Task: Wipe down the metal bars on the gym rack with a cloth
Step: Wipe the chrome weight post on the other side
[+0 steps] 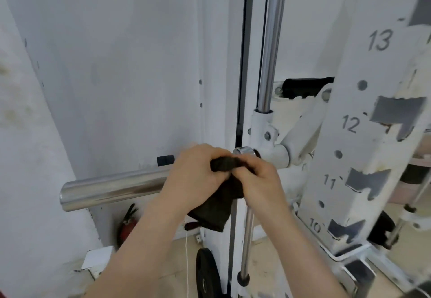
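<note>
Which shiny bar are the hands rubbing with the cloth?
The horizontal chrome bar sticking out to the left. Both hands hold the dark cloth around it. The vertical chrome rod above stands free of cloth and hands.

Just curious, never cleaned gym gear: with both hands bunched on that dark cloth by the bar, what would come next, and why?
Probably slide the cloth leftward along the horizontal chrome bar. Both the left hand and right hand grip it near the bar's collar, leaving the exposed length uncovered.

Two hands (224, 176) (no gloves), bare forearms
</note>
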Demonstrator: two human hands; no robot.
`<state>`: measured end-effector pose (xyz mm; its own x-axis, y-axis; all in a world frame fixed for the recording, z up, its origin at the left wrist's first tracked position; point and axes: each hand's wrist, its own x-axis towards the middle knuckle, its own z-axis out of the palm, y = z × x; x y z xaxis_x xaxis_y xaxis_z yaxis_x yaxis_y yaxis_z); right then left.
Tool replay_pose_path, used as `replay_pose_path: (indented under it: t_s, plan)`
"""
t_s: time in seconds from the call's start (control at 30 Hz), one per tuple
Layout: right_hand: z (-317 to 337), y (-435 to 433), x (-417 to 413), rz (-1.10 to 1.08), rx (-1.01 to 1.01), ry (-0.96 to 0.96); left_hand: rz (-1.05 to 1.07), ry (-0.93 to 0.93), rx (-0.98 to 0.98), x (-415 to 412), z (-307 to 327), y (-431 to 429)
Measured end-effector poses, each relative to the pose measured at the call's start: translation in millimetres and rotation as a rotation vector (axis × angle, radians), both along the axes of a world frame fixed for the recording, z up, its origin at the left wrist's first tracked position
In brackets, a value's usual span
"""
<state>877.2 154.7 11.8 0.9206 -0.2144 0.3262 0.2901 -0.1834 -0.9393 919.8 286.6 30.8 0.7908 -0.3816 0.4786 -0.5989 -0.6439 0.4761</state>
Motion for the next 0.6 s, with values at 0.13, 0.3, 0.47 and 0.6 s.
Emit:
replay_pose_path:
  t_s: [0.13, 0.3, 0.47, 0.6]
  plan:
    - [20.8, -32.6, 23.5, -0.396, -0.414, -0.101, 0.014, 0.109, -0.055, 7.8, 0.5, 0.1]
    - [-13.0, -19.3, 52.7, -0.479, -0.622, -0.108, 0.577, -0.048, 0.447, 20.4, -11.1, 30.0]
    - [-15.2, -7.2, 74.8, -0.529, -1.103, -0.094, 0.568, -0.170, 0.583, 16.1, -17.6, 27.1]
    - [39.3, -4.6, 121.3, -0.053, -1.219, 0.497, 0.622, -0.146, 0.527, 25.6, -21.0, 27.6]
